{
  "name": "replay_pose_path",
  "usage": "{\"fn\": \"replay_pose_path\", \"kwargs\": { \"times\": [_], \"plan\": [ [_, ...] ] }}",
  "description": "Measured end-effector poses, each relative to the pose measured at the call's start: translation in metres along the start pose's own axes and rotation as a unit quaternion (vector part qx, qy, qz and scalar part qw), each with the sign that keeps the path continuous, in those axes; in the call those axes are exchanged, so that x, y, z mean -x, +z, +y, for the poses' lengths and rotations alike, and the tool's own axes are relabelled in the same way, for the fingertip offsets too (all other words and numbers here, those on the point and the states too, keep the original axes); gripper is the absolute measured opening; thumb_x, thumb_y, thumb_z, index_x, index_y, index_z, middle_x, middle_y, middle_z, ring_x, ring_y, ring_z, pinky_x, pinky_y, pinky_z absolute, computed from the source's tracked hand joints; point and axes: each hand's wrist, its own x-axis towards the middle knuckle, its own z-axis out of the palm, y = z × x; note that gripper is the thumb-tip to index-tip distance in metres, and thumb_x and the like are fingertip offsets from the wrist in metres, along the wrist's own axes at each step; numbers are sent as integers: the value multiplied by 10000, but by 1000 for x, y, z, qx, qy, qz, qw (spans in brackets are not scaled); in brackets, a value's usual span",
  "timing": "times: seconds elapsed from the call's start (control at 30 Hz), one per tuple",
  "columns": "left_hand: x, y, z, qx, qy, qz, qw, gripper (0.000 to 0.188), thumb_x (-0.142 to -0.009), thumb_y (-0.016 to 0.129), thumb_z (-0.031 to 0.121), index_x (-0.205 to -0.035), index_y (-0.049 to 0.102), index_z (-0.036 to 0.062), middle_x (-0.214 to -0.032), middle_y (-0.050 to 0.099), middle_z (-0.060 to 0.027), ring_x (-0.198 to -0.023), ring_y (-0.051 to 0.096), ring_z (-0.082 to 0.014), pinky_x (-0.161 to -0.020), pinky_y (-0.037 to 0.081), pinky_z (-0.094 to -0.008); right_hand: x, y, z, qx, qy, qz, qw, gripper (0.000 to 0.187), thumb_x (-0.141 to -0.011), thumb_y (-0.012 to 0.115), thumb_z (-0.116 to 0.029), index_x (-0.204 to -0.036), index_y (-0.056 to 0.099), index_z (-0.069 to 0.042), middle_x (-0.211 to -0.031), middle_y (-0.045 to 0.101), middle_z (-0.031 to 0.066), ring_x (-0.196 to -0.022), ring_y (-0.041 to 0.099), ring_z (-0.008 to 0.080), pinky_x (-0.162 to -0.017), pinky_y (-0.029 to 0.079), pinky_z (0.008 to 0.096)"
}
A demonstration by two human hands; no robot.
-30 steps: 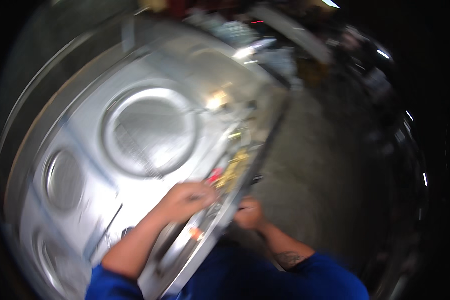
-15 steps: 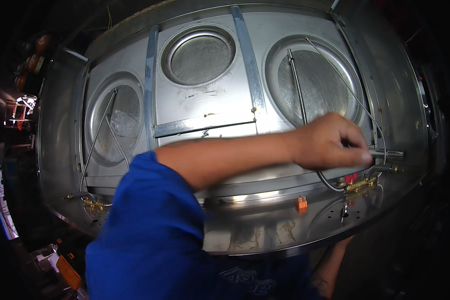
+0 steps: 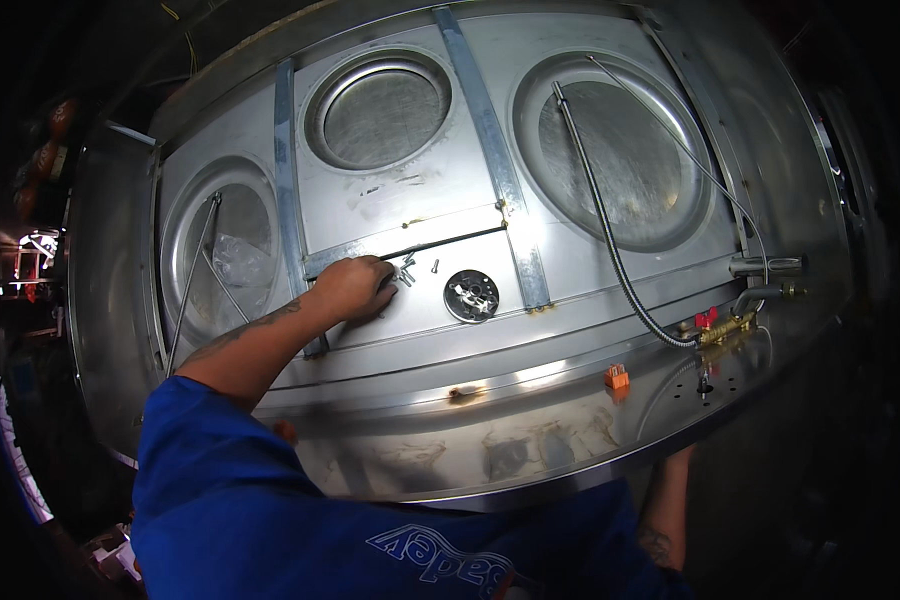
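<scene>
My left hand (image 3: 355,287) rests low over the steel panel (image 3: 420,320), its fingers curled in beside a small heap of bolts (image 3: 406,271). The fingertips are partly hidden, so what they pinch cannot be made out. One loose bolt (image 3: 435,266) lies just right of the heap. Farther right sits a round black dish (image 3: 471,297) with small pale metal parts in it. My right forearm (image 3: 667,510) drops past the front edge at the lower right; the hand itself is hidden behind that edge.
A brass valve with red handles (image 3: 725,331) joins a flexible metal hose (image 3: 620,260) at the right. An orange connector block (image 3: 617,377) sits on the front ledge. Grey crossbars (image 3: 490,150) divide three round recesses. A clear plastic bag (image 3: 240,262) lies in the left recess.
My left hand has moved from beside the valve at the right to the bolts left of centre. The black dish, hidden behind the arm before, now shows. The view has shifted and tilted slightly.
</scene>
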Motion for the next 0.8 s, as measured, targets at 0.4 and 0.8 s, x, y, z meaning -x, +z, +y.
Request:
{"fn": "replay_pose_path", "kwargs": {
  "times": [0.4, 0.8],
  "plan": [
    [-2, 18, -7, 15, 166, 121, 979, 201, -854, 661, 209, -961, 687, 41, -1012, 695, -136, -907, 685, -328, -790, 575, -436, 79, 20, -8, 4, 103, -19, 995, 285, -869, 711, -110, -1098, 663, 52, -1053, 712, 112, -958, 662, 186, -875, 526, 338],
    [-24, 20, 16, -11, 210, 84, 974, 96, -813, 675, 65, -774, 606, 11, -786, 647, -213, -749, 636, -414, -682, 523, -501, 71, 20, -88, -115, 115, -87, 983, 277, -893, 776, -187, -1112, 719, -28, -964, 715, 59, -850, 666, 127, -760, 538, 284]
  ]
}}
